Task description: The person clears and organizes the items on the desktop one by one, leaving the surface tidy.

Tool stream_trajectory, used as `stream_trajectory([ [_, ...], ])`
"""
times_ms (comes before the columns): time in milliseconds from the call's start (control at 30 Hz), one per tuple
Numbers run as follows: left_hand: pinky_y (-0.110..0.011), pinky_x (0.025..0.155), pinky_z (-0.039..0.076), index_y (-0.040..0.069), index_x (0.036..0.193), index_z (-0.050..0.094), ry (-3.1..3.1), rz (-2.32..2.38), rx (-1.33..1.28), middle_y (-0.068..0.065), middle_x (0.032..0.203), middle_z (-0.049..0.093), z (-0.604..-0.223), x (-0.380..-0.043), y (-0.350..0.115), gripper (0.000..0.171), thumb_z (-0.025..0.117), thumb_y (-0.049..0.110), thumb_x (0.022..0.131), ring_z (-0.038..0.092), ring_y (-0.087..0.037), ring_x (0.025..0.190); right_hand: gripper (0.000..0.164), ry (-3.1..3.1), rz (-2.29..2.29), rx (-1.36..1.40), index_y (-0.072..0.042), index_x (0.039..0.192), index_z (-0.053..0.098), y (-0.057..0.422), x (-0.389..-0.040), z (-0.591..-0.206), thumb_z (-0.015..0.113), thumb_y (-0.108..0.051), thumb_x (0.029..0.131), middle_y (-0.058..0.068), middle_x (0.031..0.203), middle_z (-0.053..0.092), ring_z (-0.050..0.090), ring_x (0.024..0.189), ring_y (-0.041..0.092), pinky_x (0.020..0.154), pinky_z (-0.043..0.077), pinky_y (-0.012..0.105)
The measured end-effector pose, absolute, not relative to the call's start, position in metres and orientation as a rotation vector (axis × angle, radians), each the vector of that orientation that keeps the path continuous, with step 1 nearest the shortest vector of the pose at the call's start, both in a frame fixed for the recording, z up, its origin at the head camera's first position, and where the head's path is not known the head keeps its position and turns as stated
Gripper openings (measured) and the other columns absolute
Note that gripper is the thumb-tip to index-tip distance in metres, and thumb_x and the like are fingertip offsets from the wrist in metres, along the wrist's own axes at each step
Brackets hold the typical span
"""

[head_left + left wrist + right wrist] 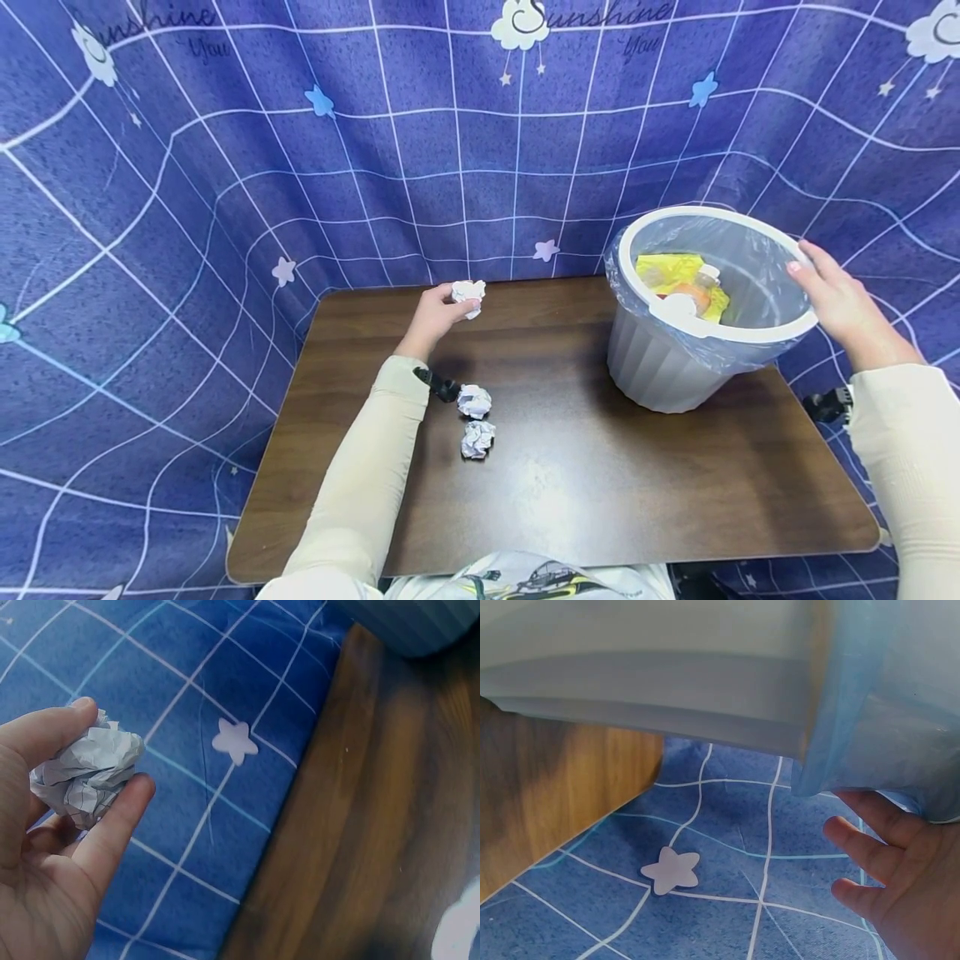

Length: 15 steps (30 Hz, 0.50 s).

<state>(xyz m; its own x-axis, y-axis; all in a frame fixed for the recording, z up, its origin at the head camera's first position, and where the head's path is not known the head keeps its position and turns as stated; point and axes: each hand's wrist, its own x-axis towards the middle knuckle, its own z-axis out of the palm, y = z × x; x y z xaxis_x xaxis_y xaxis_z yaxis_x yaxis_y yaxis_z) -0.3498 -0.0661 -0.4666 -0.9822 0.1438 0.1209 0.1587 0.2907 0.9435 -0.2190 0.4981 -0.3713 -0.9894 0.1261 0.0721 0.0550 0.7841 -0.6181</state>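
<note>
My left hand [435,315] pinches a crumpled paper ball [468,297] between thumb and fingers, raised over the far left part of the table. In the left wrist view the same paper ball [91,771] shows creased white sides. Two more crumpled paper balls, one [475,402] behind the other [477,440], lie on the table near my left forearm. On the right, my right hand [843,304] grips the rim of a grey trash bin [660,367], thumb over the edge. From the right wrist view, the fingers [866,851] spread below the bagged rim.
A clear plastic liner [757,258] covers the bin's mouth. Inside lie a yellow wrapper [675,271] and other litter. The brown wooden table [555,467] backs onto a blue patterned cloth [420,150] with white lines and stars.
</note>
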Motion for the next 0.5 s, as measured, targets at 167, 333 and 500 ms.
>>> stream_trajectory([
  [167, -0.024, 0.073, 0.059, -0.004, 0.121, 0.069, -2.496, -1.866, -0.329, -0.019, 0.104, 0.07, -0.454, -0.353, -0.051, 0.041, 0.081, 0.012, 0.085, 0.064, -0.012, 0.081, 0.067, -2.863, 0.983, -0.151, -0.013, 0.162, 0.006, 0.499, -0.218, -0.372, 0.026, -0.047, 0.108, 0.039, 0.156, 0.015, 0.017, 0.134, 0.07, 0.106, 0.016, 0.079],
  [333, -0.025, 0.074, 0.06, -0.003, 0.119, 0.07, -2.516, -1.826, -0.359, -0.016, 0.101, 0.071, -0.439, -0.355, -0.037, 0.039, 0.081, 0.016, 0.086, 0.066, -0.012, 0.08, 0.067, -2.864, 0.97, -0.15, -0.013, 0.162, 0.006, 0.498, -0.219, -0.372, 0.026, -0.046, 0.108, 0.039, 0.156, 0.015, 0.018, 0.133, 0.071, 0.106, 0.016, 0.079],
  [500, -0.025, 0.075, 0.059, -0.002, 0.12, 0.07, -2.52, -1.808, -0.376, -0.015, 0.102, 0.072, -0.425, -0.359, -0.024, 0.041, 0.081, 0.017, 0.086, 0.065, -0.012, 0.08, 0.066, -2.868, 0.95, -0.15, -0.01, 0.162, 0.006, 0.498, -0.22, -0.372, 0.026, -0.045, 0.109, 0.04, 0.155, 0.015, 0.018, 0.132, 0.071, 0.106, 0.016, 0.079],
])
